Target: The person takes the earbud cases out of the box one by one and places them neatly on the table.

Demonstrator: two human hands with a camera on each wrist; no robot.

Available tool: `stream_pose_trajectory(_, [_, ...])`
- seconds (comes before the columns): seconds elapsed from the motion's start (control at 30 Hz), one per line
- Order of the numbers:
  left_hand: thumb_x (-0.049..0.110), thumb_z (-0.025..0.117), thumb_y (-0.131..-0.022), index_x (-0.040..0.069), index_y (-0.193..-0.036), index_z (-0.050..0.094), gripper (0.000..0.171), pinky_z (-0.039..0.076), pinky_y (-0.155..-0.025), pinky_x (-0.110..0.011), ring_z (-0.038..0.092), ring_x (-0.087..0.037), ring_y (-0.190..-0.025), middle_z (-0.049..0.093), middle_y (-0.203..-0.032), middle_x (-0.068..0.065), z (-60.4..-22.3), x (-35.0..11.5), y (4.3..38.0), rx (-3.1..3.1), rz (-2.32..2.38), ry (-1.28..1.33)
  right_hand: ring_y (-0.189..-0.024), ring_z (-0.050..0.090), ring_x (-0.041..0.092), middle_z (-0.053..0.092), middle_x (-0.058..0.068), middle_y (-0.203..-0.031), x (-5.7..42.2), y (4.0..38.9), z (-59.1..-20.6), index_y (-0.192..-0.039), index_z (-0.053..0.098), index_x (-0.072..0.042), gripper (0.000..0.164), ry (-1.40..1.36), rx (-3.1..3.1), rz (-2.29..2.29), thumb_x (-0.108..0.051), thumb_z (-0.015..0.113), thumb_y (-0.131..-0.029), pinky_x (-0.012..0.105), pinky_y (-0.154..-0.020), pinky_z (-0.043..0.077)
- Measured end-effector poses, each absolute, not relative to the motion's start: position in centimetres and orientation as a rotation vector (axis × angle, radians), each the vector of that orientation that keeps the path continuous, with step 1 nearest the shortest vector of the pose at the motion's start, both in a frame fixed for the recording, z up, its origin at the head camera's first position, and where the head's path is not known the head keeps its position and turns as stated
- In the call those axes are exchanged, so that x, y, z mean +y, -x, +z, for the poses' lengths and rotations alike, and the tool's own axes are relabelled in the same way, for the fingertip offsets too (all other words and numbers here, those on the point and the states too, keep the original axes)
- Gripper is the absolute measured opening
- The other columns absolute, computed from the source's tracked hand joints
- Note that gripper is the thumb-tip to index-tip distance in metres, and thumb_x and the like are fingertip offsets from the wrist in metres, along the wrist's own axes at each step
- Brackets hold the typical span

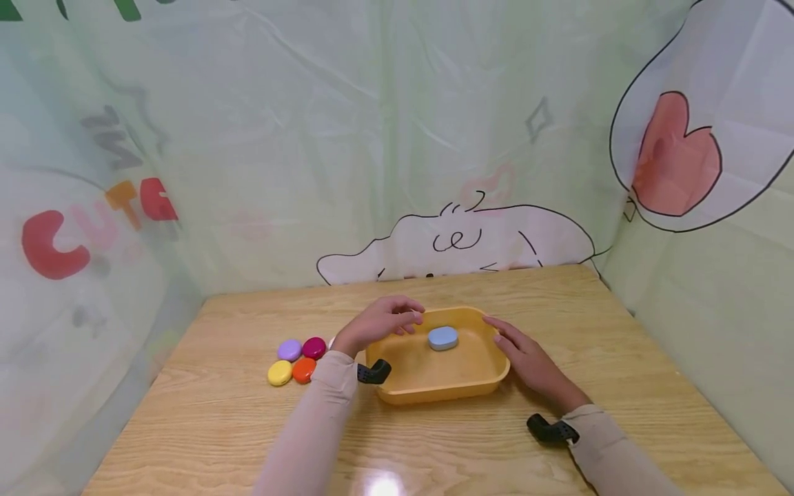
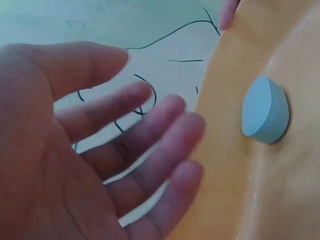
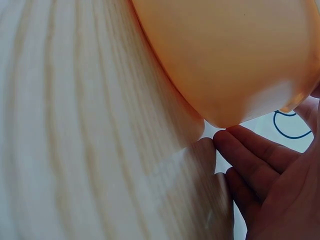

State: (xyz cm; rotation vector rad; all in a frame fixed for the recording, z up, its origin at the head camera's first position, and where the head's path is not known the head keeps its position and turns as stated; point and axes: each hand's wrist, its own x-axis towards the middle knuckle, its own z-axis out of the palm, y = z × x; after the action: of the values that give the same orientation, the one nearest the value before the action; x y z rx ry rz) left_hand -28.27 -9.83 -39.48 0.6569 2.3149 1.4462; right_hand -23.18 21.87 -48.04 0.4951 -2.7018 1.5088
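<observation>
A light blue oval block (image 1: 443,338) lies inside the orange-yellow plastic basin (image 1: 434,395), toward its back wall. Over the basin's back left rim hovers my left hand (image 1: 387,322); its fingers are loosely bent and apart, with nothing between them. In the left wrist view, the palm (image 2: 45,145) shows bare beside the basin wall. My right hand (image 1: 527,355) holds the basin at its right side, thumb at the rim. Seen from the right wrist, the fingertips (image 3: 227,142) meet the outer wall low down near the tabletop.
Left of the basin, several glossy round pieces lie together: purple (image 1: 289,350), magenta (image 1: 314,348), yellow (image 1: 280,373) and orange (image 1: 304,370). A white one (image 1: 331,342) is mostly hidden by my left wrist. Printed curtains (image 1: 298,172) enclose the wooden table (image 1: 205,420) behind and at both sides.
</observation>
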Motion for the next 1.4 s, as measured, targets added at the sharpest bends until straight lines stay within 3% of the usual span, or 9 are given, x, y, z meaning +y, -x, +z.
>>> stream_pose_trajectory(0.1, [0.029, 0.060, -0.101, 0.001, -0.130, 0.063, 0.040, 0.054, -0.088, -0.036, 0.067, -0.029, -0.101, 0.068, -0.116, -0.008, -39.7, -9.2, 28.8, 2.306, 1.403, -0.628, -0.147, 0.027, 0.037, 0.033, 0.013, -0.160, 21.9, 23.2, -48.0, -0.155, 0.038, -0.017, 0.050, -0.495, -2.696, 1.503, -0.036, 0.040, -0.109, 0.059, -0.114, 0.024])
stream_pose_trajectory(0.3, [0.025, 0.060, -0.101, -0.003, -0.128, 0.064, 0.038, 0.054, -0.089, -0.039, 0.064, -0.035, -0.107, 0.066, -0.118, -0.015, -40.4, -8.1, 29.2, 2.291, 1.411, -0.559, -0.147, 0.027, 0.038, 0.033, 0.014, -0.160, 21.9, 23.1, -48.0, -0.155, 0.038, -0.016, 0.050, -0.494, -2.699, 1.498, -0.036, 0.039, -0.110, 0.059, -0.113, 0.025])
stream_pose_trajectory(0.57, [0.031, 0.062, -0.100, 0.006, -0.126, 0.069, 0.037, 0.048, -0.096, -0.044, 0.059, -0.031, -0.111, 0.066, -0.122, -0.001, -41.0, -7.0, 29.1, 2.381, 1.298, -0.567, -0.146, 0.029, 0.037, 0.034, 0.012, -0.159, 21.9, 23.2, -48.0, -0.155, 0.038, -0.018, 0.050, -0.512, -2.685, 1.496, -0.037, 0.040, -0.109, 0.058, -0.113, 0.026])
stream_pose_trajectory(0.67, [0.030, 0.064, -0.099, 0.007, -0.124, 0.071, 0.034, 0.048, -0.095, -0.039, 0.058, -0.022, -0.110, 0.066, -0.124, -0.001, -41.3, -6.6, 29.1, 2.396, 1.255, -0.583, -0.146, 0.028, 0.037, 0.033, 0.012, -0.160, 22.0, 23.2, -48.0, -0.155, 0.038, -0.019, 0.050, -0.520, -2.684, 1.500, -0.037, 0.040, -0.109, 0.059, -0.113, 0.026])
stream_pose_trajectory(1.0, [0.026, 0.068, -0.095, 0.005, -0.126, 0.068, 0.037, 0.052, -0.082, -0.031, 0.061, -0.014, -0.092, 0.068, -0.113, 0.001, -41.9, -5.8, 28.8, 2.407, 1.111, -0.661, -0.146, 0.029, 0.038, 0.032, 0.014, -0.160, 22.0, 23.2, -48.2, -0.155, 0.038, -0.017, 0.050, -0.501, -2.690, 1.497, -0.036, 0.039, -0.110, 0.059, -0.112, 0.027])
stream_pose_trajectory(1.23, [0.029, 0.069, -0.094, 0.009, -0.129, 0.067, 0.040, 0.045, -0.094, -0.027, 0.058, -0.009, -0.103, 0.067, -0.121, 0.001, -41.5, -4.7, 29.2, 2.504, 0.844, -0.808, -0.145, 0.030, 0.040, 0.032, 0.013, -0.160, 22.1, 23.0, -48.0, -0.155, 0.038, -0.018, 0.048, -0.507, -2.678, 1.528, -0.032, 0.041, -0.110, 0.061, -0.112, 0.026])
stream_pose_trajectory(1.4, [0.028, 0.071, -0.093, 0.009, -0.135, 0.062, 0.047, 0.046, -0.095, -0.027, 0.059, -0.011, -0.105, 0.066, -0.121, -0.003, -41.2, -3.8, 29.6, 2.480, 0.761, -0.830, -0.144, 0.030, 0.041, 0.032, 0.014, -0.160, 22.0, 23.0, -48.0, -0.155, 0.038, -0.019, 0.049, -0.503, -2.685, 1.535, -0.035, 0.041, -0.109, 0.061, -0.111, 0.027])
